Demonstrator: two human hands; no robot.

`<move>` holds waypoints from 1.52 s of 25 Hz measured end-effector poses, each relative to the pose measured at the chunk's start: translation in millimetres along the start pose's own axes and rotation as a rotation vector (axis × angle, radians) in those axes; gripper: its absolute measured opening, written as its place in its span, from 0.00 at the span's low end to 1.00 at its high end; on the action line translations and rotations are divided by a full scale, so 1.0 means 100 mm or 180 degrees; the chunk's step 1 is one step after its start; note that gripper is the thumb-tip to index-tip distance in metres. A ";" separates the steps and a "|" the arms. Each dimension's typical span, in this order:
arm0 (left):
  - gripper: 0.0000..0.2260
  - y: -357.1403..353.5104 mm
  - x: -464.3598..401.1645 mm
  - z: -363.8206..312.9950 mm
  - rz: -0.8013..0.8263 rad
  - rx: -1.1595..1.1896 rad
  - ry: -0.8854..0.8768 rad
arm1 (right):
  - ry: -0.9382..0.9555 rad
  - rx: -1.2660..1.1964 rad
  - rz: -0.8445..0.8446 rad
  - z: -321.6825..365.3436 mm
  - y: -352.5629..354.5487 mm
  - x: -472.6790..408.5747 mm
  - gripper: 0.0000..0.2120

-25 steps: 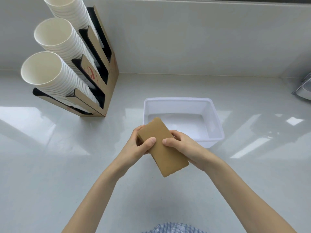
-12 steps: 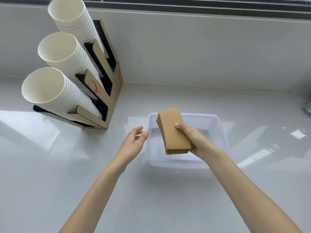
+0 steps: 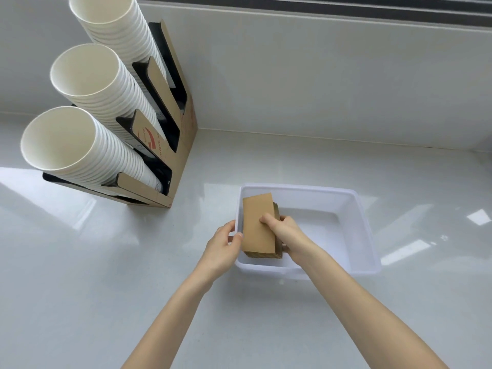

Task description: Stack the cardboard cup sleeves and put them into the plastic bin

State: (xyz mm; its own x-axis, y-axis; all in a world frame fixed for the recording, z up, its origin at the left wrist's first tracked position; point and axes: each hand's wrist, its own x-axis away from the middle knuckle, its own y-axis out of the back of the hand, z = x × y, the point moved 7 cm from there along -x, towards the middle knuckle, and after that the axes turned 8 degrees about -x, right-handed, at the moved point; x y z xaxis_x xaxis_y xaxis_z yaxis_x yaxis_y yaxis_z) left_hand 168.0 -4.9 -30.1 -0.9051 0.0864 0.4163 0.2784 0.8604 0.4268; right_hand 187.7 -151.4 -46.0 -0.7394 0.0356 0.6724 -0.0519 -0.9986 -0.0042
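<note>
A stack of brown cardboard cup sleeves (image 3: pixel 257 225) sits inside the left end of the white plastic bin (image 3: pixel 363 227), lying flat along its left wall. My right hand (image 3: pixel 286 235) grips the stack, thumb on top and fingers down its right side. My left hand (image 3: pixel 222 246) is at the bin's left rim, thumb and fingers pinching the wall there. The right part of the bin's floor is bare.
A cardboard cup dispenser (image 3: pixel 170 145) with three tilted columns of white paper cups (image 3: pixel 80 145) stands at the back left on the white counter (image 3: pixel 106 275). A white backsplash (image 3: pixel 319 83) rises behind the bin.
My right hand lowered the sleeve stack from above the bin down into its left end. My left hand let go of the stack, then closed on the bin's left rim.
</note>
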 end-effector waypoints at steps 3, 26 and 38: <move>0.19 0.00 0.01 0.02 0.0000 0.0001 0.0028 | -0.0016 0.0237 0.0216 0.01 -0.05 -0.02 0.24; 0.17 0.07 0.05 -0.07 0.0035 -0.0082 0.0054 | 0.0214 0.0707 0.0259 0.00 -0.19 0.03 0.33; 0.27 0.24 0.12 -0.66 -0.0330 -0.1452 -0.0591 | 0.1060 0.2725 -0.0112 0.46 0.16 0.39 0.37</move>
State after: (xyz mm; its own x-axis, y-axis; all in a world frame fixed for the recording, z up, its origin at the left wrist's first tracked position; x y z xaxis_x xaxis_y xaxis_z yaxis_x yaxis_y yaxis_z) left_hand 184.6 -16.7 38.3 -0.9658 0.1355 0.2209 0.2584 0.5657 0.7830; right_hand 189.3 -167.5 14.1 -0.9088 -0.0571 0.4134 0.3388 -0.6793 0.6510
